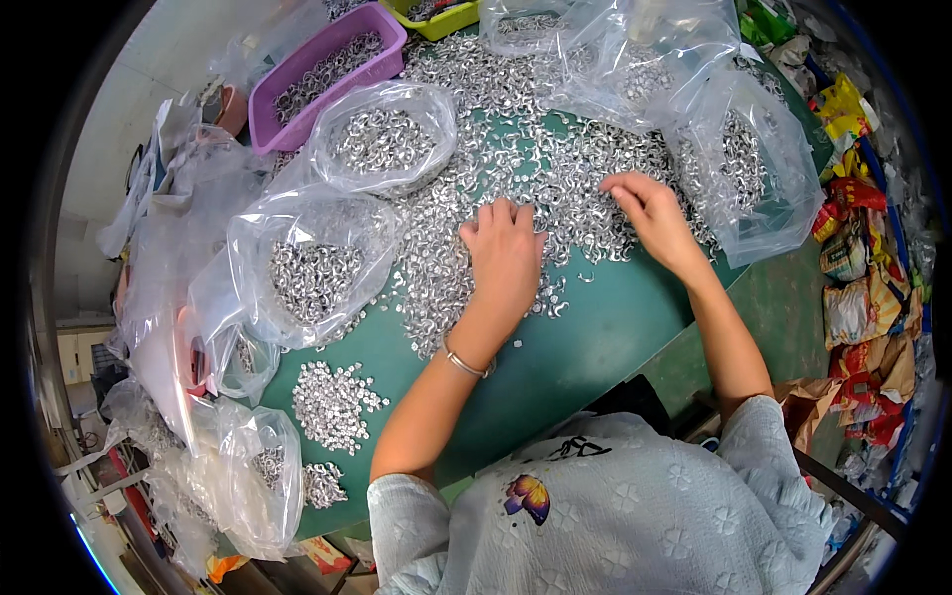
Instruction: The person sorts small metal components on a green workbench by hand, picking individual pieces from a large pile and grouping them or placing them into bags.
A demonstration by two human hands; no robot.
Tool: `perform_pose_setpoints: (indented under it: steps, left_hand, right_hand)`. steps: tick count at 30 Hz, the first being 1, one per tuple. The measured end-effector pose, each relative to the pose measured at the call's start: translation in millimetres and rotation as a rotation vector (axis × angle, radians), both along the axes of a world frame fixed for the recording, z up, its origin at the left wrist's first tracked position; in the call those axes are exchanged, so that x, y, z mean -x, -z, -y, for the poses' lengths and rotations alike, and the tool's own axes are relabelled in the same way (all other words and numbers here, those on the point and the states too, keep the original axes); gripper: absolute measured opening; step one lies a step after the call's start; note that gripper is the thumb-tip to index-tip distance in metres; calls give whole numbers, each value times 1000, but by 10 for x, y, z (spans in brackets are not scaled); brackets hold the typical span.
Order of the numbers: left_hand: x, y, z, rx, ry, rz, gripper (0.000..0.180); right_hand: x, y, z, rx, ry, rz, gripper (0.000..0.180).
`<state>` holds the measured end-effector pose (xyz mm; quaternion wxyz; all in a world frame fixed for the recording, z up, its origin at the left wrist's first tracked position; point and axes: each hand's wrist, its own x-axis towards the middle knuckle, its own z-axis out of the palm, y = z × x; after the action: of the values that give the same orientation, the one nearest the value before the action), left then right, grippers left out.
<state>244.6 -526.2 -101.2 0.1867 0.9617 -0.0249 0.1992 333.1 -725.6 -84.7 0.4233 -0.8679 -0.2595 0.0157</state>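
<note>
A wide heap of small, shiny, curved metal pieces (436,258) spreads over the green table (595,337). My left hand (504,253), with a bangle at its wrist, rests palm down on the heap's middle. Its fingers are bent down into the pieces, and their tips are hidden, so what they grasp is unclear. To the right, my right hand (656,220) is above the heap, thumb and forefinger brought together in a pinch. Anything between those fingertips is too small to make out.
Clear plastic bags of pieces stand at left (315,273), far left (385,139) and right (739,169). A purple basket (382,25) and a yellow-green basket (451,20) sit at the back. A smaller pile (335,405) lies near left. Colourful packets (863,307) line the right side.
</note>
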Motion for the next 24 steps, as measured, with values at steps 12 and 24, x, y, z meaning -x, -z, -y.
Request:
perform_pose_setpoints:
  steps: [12,24]
  left_hand:
    - [199,-125,-363,1336,-127,-192,17]
    - [135,68,-538,347,-90,-100,22]
  right_hand:
    - [-69,47,71,165,-6,184,8]
    - [151,27,-616,31,-268,195,27]
